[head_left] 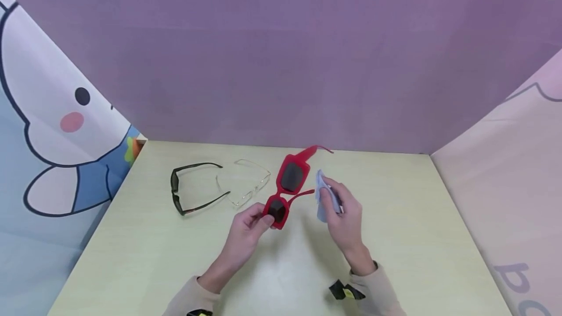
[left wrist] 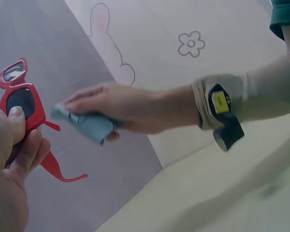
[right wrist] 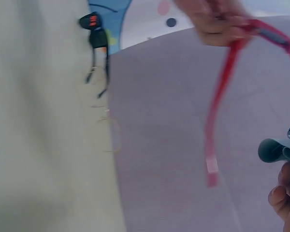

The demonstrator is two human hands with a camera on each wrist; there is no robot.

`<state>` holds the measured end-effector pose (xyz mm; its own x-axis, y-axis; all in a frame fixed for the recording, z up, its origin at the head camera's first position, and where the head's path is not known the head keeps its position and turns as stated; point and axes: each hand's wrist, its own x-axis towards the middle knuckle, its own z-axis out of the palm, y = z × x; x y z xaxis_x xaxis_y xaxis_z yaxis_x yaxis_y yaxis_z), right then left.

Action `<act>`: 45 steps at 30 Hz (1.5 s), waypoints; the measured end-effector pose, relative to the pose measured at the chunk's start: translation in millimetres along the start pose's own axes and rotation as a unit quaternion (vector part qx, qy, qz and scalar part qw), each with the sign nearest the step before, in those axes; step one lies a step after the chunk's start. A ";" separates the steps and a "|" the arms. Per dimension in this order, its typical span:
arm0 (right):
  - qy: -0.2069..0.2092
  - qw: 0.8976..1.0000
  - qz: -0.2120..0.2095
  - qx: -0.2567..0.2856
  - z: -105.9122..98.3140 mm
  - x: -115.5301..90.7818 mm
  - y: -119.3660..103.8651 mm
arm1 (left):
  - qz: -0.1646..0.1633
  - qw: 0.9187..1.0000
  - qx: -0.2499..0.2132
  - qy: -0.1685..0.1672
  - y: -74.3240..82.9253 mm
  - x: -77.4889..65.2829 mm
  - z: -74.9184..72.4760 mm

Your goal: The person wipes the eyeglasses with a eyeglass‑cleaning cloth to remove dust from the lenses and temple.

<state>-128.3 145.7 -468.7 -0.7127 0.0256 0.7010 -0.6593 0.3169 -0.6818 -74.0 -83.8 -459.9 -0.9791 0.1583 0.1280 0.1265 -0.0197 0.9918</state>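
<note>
Red-framed sunglasses (head_left: 291,177) with dark lenses are held up over the table, their temples spread. My left hand (head_left: 248,230) pinches them at the near lens, thumb on the front, as the left wrist view also shows. To the right, my right hand (head_left: 344,213) grips a folded light-blue cloth (head_left: 322,199) between thumb and fingers. A small gap separates the cloth from the red sunglasses (left wrist: 26,104) in the left wrist view. Part of the right hand lies outside the right wrist view, where the cloth (right wrist: 280,152) shows at the edge.
Black sunglasses (head_left: 175,194) lie on the table (head_left: 395,238) at the left with temples open. Beside them are clear, thin-framed glasses (head_left: 250,191). A purple panel (head_left: 281,62) stands along the table's back edge, with printed panels at both sides.
</note>
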 end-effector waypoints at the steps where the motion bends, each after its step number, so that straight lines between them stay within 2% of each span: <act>1: 0.010 1.000 0.004 0.010 -2.3 2.0 -2.1 | -0.010 1.000 0.007 -0.004 -0.5 -0.2 -1.3; 5: 0.041 0.998 0.027 0.043 -11.2 10.4 -13.7 | -0.040 0.998 0.028 -0.030 -3.2 -1.7 -6.1; 10: 0.054 0.996 0.001 0.072 -19.5 19.7 -26.9 | -0.039 0.996 0.036 -0.078 -3.9 -4.6 -11.4; 12: 0.037 0.996 -0.021 0.077 -22.6 22.7 -30.1 | -0.040 0.993 0.048 -0.096 -3.0 -5.3 -13.7; 16: -0.023 0.997 -0.018 0.064 -28.0 23.7 -28.8 | -0.027 0.990 0.091 -0.107 0.9 -6.8 -17.7; 18: -0.055 0.997 0.004 0.052 -29.2 22.7 -23.2 | -0.011 0.989 0.102 -0.105 3.5 -7.2 -19.2; 22: -0.100 0.991 0.075 0.051 -27.1 17.9 -7.2 | 0.019 0.989 0.100 -0.105 8.0 -7.6 -21.2; 27: -0.114 0.979 0.150 0.083 -21.1 9.1 -3.5 | 0.021 0.989 0.103 -0.105 9.1 -7.5 -21.7; 29: -0.120 0.968 0.177 0.130 -18.3 6.7 -9.0 | 0.015 0.989 0.103 -0.103 7.9 -7.5 -21.1; 30: -0.123 0.959 0.193 0.165 -16.7 5.7 -12.4 | 0.011 0.989 0.103 -0.101 7.0 -7.4 -20.6; 31: -0.127 0.949 0.208 0.202 -15.1 4.8 -15.9 | 0.006 0.990 0.103 -0.100 6.0 -7.3 -19.9; 35: -0.132 0.895 0.257 0.339 -8.9 2.2 -27.3 | -0.002 0.990 0.102 -0.093 2.4 -6.9 -16.5; 38: -0.131 0.871 0.268 0.390 -5.3 0.1 -32.5 | 0.001 0.991 0.099 -0.088 1.9 -7.0 -14.5; 41: -0.131 0.856 0.282 0.412 -1.3 -3.9 -34.3 | 0.008 0.992 0.100 -0.080 2.0 -6.8 -13.4; 45: -0.142 0.848 0.304 0.410 5.7 -12.6 -32.6 | 0.009 0.992 0.106 -0.064 1.5 -5.6 -12.5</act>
<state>-99.2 129.7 -456.4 -0.9326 -0.3196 0.1678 -0.0098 -0.4422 -0.8969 -70.3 -97.0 -459.2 -0.9495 0.2850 0.1315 0.1884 0.1822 0.9650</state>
